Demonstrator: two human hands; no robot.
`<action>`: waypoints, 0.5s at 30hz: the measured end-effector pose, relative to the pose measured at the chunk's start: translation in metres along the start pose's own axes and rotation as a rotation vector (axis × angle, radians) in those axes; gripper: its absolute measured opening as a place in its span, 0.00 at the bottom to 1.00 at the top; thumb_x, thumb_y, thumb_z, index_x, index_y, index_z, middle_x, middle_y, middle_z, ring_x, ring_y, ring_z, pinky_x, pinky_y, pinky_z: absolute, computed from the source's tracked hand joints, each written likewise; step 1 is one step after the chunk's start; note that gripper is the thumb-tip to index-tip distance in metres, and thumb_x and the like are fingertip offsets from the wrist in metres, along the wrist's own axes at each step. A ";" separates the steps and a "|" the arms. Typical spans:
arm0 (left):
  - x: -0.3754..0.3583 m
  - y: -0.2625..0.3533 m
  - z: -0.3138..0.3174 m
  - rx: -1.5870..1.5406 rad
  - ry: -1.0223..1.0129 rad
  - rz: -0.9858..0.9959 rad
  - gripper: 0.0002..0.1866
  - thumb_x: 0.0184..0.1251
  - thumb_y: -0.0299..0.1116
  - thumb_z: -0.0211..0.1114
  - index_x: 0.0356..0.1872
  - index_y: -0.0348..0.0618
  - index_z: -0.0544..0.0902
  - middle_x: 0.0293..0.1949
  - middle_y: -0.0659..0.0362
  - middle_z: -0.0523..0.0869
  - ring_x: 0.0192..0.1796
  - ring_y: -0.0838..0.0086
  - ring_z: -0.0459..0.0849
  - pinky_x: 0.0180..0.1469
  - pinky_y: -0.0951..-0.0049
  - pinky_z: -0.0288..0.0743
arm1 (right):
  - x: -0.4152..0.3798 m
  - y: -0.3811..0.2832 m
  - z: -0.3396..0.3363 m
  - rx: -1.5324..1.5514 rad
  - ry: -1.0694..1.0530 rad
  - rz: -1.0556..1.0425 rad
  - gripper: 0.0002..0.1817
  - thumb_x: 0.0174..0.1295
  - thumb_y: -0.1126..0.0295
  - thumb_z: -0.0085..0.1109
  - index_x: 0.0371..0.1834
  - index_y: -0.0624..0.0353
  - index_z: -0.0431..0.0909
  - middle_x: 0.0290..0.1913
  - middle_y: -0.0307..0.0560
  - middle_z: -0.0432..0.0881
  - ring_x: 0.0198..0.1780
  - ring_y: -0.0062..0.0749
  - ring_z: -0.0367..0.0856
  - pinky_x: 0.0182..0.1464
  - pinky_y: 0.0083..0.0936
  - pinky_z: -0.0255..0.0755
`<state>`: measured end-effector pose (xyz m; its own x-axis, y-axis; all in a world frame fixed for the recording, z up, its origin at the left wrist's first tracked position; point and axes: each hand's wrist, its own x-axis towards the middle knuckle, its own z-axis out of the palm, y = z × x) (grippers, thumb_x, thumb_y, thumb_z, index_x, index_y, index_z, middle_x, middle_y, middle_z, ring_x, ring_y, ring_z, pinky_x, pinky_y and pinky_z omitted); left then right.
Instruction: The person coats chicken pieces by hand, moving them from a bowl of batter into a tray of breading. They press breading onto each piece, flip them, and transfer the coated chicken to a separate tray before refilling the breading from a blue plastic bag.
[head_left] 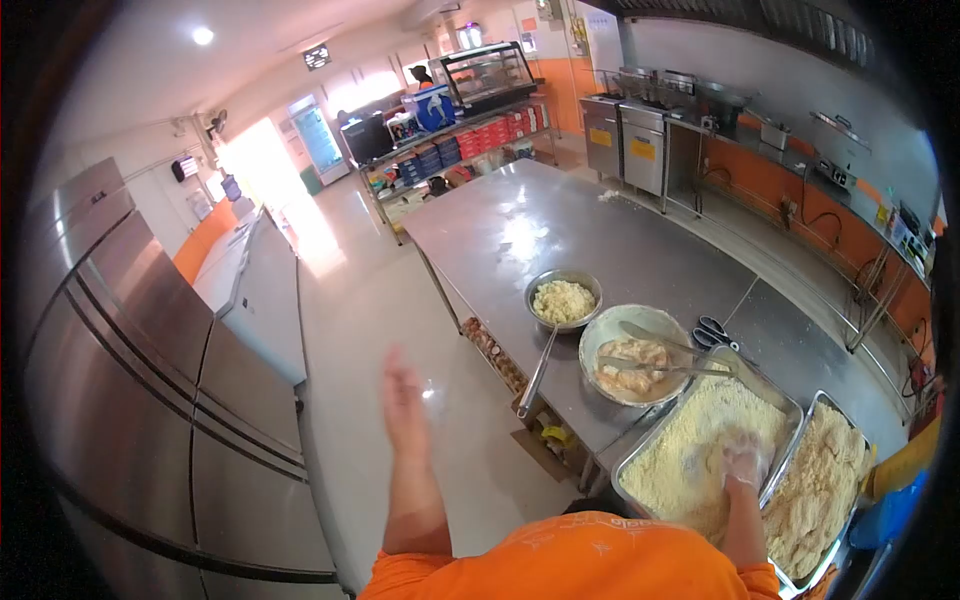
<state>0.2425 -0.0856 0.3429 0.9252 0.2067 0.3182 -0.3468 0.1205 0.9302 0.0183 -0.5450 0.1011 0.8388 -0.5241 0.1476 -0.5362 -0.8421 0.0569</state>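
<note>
My left hand (403, 400) is raised over the floor to the left of the steel table, its fingers stretched upward, slightly blurred, with nothing in them. My right hand (743, 457), whitish with coating or a thin glove, is down in a metal tray of pale yellow crumbs (665, 450); its fingertips are hard to make out. Just beyond that tray, a large bowl (590, 345) holds pieces in wet batter, with metal tongs (655, 366) lying across it. Right of my right hand is a second tray of browner breading (815, 480).
A long-handled pan of pale shredded food (563, 301) stands left of the bowl, its handle over the table edge. Black-handled scissors (715, 332) lie on the steel table (480, 225). Steel refrigerators (140, 370) line the left side; fryers (643, 145) stand at the back right.
</note>
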 end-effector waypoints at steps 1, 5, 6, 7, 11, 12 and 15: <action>-0.011 0.028 0.002 -0.027 -0.053 0.108 0.21 0.62 0.40 0.49 0.55 0.44 0.67 0.49 0.57 0.72 0.50 0.76 0.69 0.49 0.76 0.63 | 0.000 -0.011 -0.022 0.007 -0.029 -0.056 0.19 0.58 0.59 0.36 0.45 0.52 0.74 0.56 0.51 0.68 0.59 0.43 0.62 0.62 0.32 0.53; -0.057 0.053 0.035 -0.190 -1.035 0.283 0.26 0.61 0.47 0.48 0.57 0.44 0.64 0.53 0.54 0.67 0.55 0.70 0.64 0.53 0.68 0.55 | 0.004 -0.006 -0.042 0.048 -0.283 0.352 0.24 0.58 0.51 0.37 0.53 0.50 0.67 0.58 0.49 0.64 0.60 0.41 0.59 0.61 0.38 0.51; -0.066 0.059 0.045 -0.240 -1.349 0.319 0.27 0.60 0.48 0.48 0.57 0.44 0.64 0.54 0.53 0.65 0.56 0.69 0.62 0.54 0.66 0.53 | 0.006 0.009 -0.002 0.019 -0.203 0.338 0.22 0.57 0.52 0.38 0.48 0.50 0.71 0.53 0.51 0.68 0.55 0.43 0.65 0.57 0.38 0.57; -0.077 0.063 0.052 -0.274 -1.596 0.341 0.29 0.60 0.50 0.48 0.58 0.43 0.63 0.56 0.52 0.64 0.58 0.67 0.61 0.55 0.64 0.51 | 0.010 0.005 0.016 -0.022 -0.119 0.179 0.21 0.57 0.52 0.38 0.46 0.51 0.73 0.51 0.52 0.71 0.53 0.43 0.68 0.55 0.37 0.60; -0.103 0.072 0.058 -0.362 -2.178 0.371 0.34 0.58 0.57 0.47 0.60 0.43 0.61 0.60 0.49 0.59 0.63 0.61 0.55 0.60 0.57 0.43 | 0.014 0.002 0.022 -0.093 0.041 -0.238 0.22 0.59 0.53 0.36 0.49 0.51 0.71 0.54 0.50 0.69 0.55 0.43 0.66 0.55 0.35 0.60; -0.102 0.075 0.058 -0.382 -2.264 0.368 0.35 0.57 0.58 0.46 0.60 0.43 0.61 0.61 0.48 0.57 0.64 0.60 0.53 0.61 0.55 0.41 | 0.015 0.000 0.014 0.016 -0.146 0.009 0.22 0.60 0.54 0.35 0.53 0.51 0.69 0.57 0.48 0.66 0.59 0.43 0.62 0.58 0.33 0.57; -0.096 0.055 0.058 -0.392 -2.156 0.387 0.40 0.55 0.63 0.46 0.62 0.43 0.59 0.64 0.47 0.53 0.67 0.56 0.49 0.63 0.51 0.35 | -0.001 0.007 -0.016 0.143 -0.286 0.262 0.25 0.60 0.55 0.36 0.60 0.50 0.61 0.63 0.46 0.58 0.65 0.42 0.52 0.64 0.29 0.48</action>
<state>0.1433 -0.1548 0.3743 -0.5496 -0.7642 0.3376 -0.2492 0.5357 0.8068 0.0126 -0.5484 0.1172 0.6792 -0.7200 -0.1423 -0.7332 -0.6744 -0.0871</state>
